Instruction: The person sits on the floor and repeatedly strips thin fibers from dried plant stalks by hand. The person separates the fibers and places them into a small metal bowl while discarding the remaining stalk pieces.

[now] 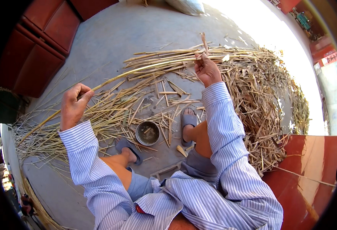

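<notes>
A long, thin yellowish reed stalk (137,70) stretches across in front of me, bowed slightly. My left hand (75,102) is closed round it at the left, and its lower end runs on past the hand to the lower left. At the right, the thumb and fingers of my right hand (207,70) pinch the stalk. A dry brown strip of leaf (204,41) stands up at those fingers; whether it is still joined to the stalk I cannot tell. Beyond and beneath the stalk lies a bundle of similar dry stalks (149,61).
Loose stalks (103,109) spread leftward over the grey floor (114,42). Dry leaves (249,103) are heaped at the right. A round metal bowl (147,133) with murky contents sits between my sandalled feet. Red panels (42,46) stand far left, a pale sack (185,5) at the back.
</notes>
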`<action>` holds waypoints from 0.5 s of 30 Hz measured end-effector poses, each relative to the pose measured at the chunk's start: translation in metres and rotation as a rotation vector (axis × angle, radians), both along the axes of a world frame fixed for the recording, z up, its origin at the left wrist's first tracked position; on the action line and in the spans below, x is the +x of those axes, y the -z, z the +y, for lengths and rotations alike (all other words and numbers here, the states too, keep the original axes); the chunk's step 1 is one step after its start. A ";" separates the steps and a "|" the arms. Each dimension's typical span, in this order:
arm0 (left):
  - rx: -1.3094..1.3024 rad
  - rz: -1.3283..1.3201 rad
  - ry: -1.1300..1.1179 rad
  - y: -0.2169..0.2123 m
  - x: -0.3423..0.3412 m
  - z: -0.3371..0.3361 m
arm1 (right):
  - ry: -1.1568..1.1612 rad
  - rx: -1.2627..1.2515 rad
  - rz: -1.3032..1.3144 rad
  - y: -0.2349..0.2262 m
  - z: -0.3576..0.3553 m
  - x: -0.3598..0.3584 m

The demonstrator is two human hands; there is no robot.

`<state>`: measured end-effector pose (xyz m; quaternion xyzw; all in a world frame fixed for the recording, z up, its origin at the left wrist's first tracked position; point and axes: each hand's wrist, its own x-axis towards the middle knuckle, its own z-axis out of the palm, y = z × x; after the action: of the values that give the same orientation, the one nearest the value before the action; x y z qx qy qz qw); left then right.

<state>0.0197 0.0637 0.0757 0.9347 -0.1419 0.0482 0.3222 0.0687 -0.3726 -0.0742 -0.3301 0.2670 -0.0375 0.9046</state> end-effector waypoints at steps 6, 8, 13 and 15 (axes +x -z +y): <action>0.233 -0.595 0.196 0.041 0.009 -0.091 | -0.299 -0.088 -0.010 -0.037 0.103 -0.022; 0.256 -0.618 0.187 0.051 0.010 -0.105 | -0.336 -0.074 -0.021 -0.039 0.121 -0.026; 0.052 -0.153 -0.017 0.047 0.009 -0.104 | -0.374 -0.043 -0.220 -0.039 0.131 -0.027; -0.068 -0.031 -0.013 0.040 0.010 -0.096 | -0.387 0.015 -0.249 -0.047 0.133 -0.027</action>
<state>0.0300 -0.0323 0.0358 0.9233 -0.1390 0.0696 0.3512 0.0419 -0.2397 -0.0267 -0.3613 0.0852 0.0981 0.9234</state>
